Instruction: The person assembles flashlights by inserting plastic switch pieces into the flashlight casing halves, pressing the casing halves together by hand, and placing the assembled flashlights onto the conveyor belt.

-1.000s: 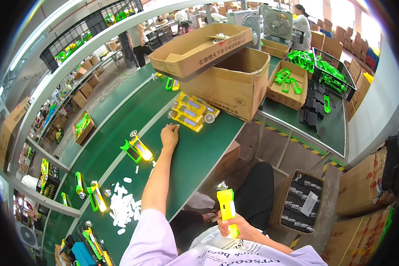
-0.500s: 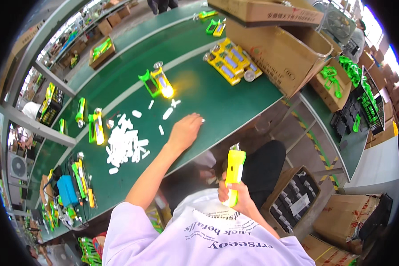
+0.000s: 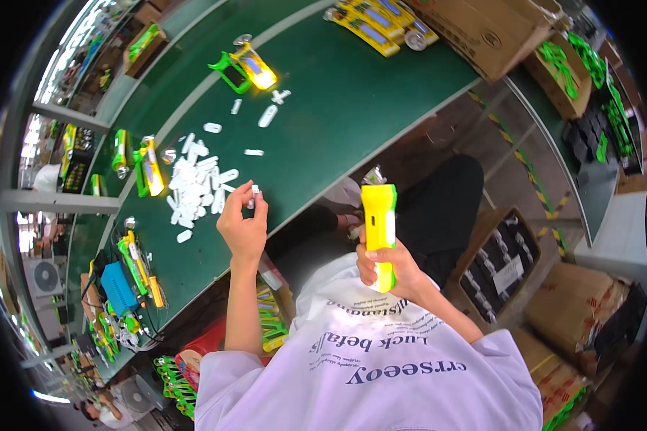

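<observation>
A person in a pale lilac shirt [image 3: 410,359] pinches a small white piece [image 3: 254,192] between the thumb and fingertips of the left hand [image 3: 243,224], above the near edge of a green bench [image 3: 323,118], while the right hand [image 3: 397,267] wraps around the lower part of a yellow lamp [image 3: 378,223], held upright in front of the body and to the right of the bench edge. A loose heap of white pieces [image 3: 194,183] lies just left of the left hand, with a few strays farther off. Beyond the heap, a lit lamp [image 3: 257,68] rests beside a green frame [image 3: 230,73]; more yellow lamps [image 3: 381,27] lie together at the far side, next to a cardboard box [image 3: 482,32]. At left sits a blue box [image 3: 120,289] among cables and tools. On the right, below bench height, a carton [image 3: 494,266] holds rows of dark parts.
</observation>
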Available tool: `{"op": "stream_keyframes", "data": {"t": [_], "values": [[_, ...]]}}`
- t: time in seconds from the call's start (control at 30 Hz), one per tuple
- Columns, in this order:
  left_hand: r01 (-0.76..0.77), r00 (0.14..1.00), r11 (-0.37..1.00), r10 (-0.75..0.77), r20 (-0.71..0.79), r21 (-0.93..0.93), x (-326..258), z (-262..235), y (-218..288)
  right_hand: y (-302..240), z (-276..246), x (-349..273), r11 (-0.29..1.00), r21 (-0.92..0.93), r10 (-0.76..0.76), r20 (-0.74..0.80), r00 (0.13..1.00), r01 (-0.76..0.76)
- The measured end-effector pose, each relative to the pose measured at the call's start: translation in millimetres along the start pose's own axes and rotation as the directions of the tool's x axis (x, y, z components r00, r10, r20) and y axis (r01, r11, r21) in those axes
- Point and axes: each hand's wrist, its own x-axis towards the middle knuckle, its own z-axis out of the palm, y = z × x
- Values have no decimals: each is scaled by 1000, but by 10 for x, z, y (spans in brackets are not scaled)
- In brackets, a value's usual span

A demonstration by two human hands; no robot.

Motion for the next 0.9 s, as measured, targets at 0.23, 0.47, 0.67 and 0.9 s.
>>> {"op": "stream_keyframes", "data": {"t": [0.23, 0.47, 0.67, 0.9], "values": [[63, 967, 998, -61, 246, 1, 59, 68, 67, 48, -10, -57, 997, -68, -28, -25, 999, 26], [397, 858, 892, -278, 431, -217, 227, 43, 382, 19, -18, -81, 997, -56, -61, 1, 998, 61], [558, 806, 415, -65, 588, -719, -158, 166, 897, 3, -35, -89, 1000, 27, 1, 159, 987, -5], [664, 739, 257, -83, 669, -702, -457, 469, 1199, 37, -68, -99, 997, 79, -27, 220, 975, 9]]}}
